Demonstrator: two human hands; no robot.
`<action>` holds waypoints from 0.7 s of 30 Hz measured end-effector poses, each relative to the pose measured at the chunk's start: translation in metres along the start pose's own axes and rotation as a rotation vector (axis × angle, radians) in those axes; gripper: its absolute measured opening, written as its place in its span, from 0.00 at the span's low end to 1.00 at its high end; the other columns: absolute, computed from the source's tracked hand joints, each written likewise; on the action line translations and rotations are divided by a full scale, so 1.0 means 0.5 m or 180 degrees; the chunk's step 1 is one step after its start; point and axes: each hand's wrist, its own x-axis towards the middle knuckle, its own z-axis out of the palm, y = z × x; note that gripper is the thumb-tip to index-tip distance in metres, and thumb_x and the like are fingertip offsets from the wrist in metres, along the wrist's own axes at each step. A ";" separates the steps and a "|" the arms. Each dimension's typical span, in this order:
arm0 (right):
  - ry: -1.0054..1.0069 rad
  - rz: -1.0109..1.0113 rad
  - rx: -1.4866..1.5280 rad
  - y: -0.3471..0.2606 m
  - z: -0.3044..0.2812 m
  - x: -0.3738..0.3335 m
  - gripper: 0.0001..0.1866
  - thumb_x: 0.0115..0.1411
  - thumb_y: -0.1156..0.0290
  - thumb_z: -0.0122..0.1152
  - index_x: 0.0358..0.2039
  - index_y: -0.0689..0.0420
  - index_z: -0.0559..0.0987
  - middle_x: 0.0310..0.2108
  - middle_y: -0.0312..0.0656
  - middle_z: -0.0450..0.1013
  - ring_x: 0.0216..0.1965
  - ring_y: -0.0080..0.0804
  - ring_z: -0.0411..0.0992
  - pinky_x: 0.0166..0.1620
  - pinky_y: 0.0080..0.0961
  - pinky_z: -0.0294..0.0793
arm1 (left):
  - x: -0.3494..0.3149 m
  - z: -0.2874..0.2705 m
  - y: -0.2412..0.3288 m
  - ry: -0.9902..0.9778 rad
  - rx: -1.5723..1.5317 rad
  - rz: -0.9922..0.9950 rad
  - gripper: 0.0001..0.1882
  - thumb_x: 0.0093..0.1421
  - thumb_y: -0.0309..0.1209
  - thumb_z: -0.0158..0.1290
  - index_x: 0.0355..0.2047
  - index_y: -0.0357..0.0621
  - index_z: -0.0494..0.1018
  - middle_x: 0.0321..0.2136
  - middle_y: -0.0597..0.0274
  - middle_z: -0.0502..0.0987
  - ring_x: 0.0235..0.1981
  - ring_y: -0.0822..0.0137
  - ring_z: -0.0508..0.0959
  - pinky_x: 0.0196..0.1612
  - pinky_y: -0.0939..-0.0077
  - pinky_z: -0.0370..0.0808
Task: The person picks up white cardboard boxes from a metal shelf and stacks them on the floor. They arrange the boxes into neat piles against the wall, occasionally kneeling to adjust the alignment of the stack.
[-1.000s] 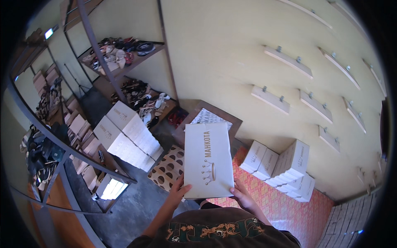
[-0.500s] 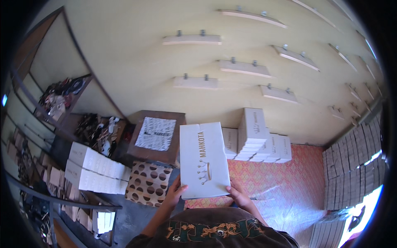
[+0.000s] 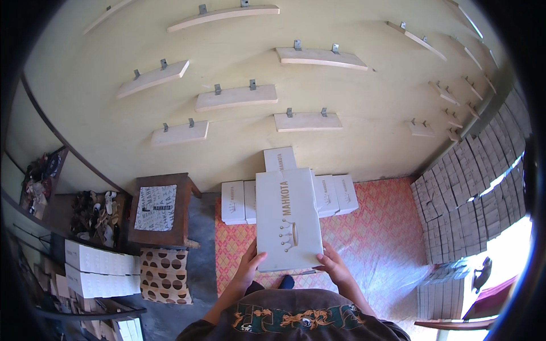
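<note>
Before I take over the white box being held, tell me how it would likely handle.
The white box is probably stiff, given its flat faces and fairly straight edges. It may be light, as the left hand and right hand appear to grip only its near end. Those flat sides make rolling unlikely.

Bare left hand (image 3: 248, 266) and bare right hand (image 3: 334, 266) both gripping, pretty much a mirror pose
So the bare left forearm (image 3: 228, 294) comes up slanting right and the bare right forearm (image 3: 356, 294) slants left, both from the lower edge. Hands sit about level, well apart, thumbs on top pointing inward, other fingers curled around the outsides, tips mostly hidden.
</note>
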 end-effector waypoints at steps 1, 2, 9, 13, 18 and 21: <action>0.0028 0.0051 0.0021 -0.002 -0.016 0.010 0.39 0.54 0.52 0.52 0.60 0.58 0.51 0.50 0.46 0.64 0.48 0.35 0.64 0.46 0.31 0.66 | 0.018 0.009 -0.005 -0.0013 -0.0020 0.0000 0.29 0.57 0.30 0.42 0.58 0.36 0.50 0.54 0.54 0.61 0.55 0.66 0.61 0.57 0.72 0.55; 0.0053 0.0103 0.0039 0.002 -0.031 0.020 0.39 0.54 0.52 0.52 0.60 0.58 0.51 0.50 0.46 0.63 0.48 0.35 0.64 0.46 0.32 0.66 | 0.034 0.017 -0.008 0.0025 -0.0067 -0.0071 0.30 0.56 0.30 0.43 0.59 0.37 0.49 0.53 0.54 0.61 0.55 0.66 0.61 0.57 0.72 0.56; 0.0015 0.0393 0.0257 0.031 -0.093 0.166 0.35 0.56 0.54 0.50 0.61 0.52 0.52 0.53 0.43 0.60 0.51 0.35 0.60 0.50 0.36 0.62 | 0.187 -0.034 -0.062 -0.0002 -0.0107 -0.0179 0.33 0.56 0.27 0.47 0.60 0.41 0.47 0.52 0.53 0.63 0.52 0.65 0.64 0.53 0.72 0.61; -0.0079 0.0509 0.0554 0.063 -0.134 0.282 0.35 0.56 0.56 0.51 0.61 0.50 0.52 0.53 0.43 0.60 0.52 0.36 0.60 0.51 0.39 0.60 | 0.286 -0.075 -0.078 -0.0169 0.0306 -0.0187 0.33 0.57 0.28 0.46 0.60 0.40 0.45 0.52 0.51 0.62 0.51 0.64 0.65 0.52 0.71 0.62; -0.0011 0.0751 0.0970 0.094 -0.161 0.418 0.33 0.55 0.59 0.51 0.60 0.47 0.53 0.50 0.39 0.62 0.49 0.35 0.61 0.50 0.40 0.61 | 0.405 -0.116 -0.103 -0.0151 0.0076 -0.0330 0.34 0.57 0.29 0.46 0.60 0.37 0.43 0.51 0.48 0.62 0.52 0.63 0.64 0.52 0.70 0.62; 0.0011 0.0808 0.1040 0.104 -0.167 0.489 0.30 0.55 0.61 0.50 0.59 0.48 0.57 0.49 0.39 0.63 0.49 0.34 0.62 0.50 0.40 0.61 | 0.475 -0.151 -0.129 -0.0099 0.0104 -0.0286 0.34 0.56 0.30 0.46 0.60 0.38 0.44 0.50 0.48 0.64 0.50 0.62 0.66 0.52 0.70 0.62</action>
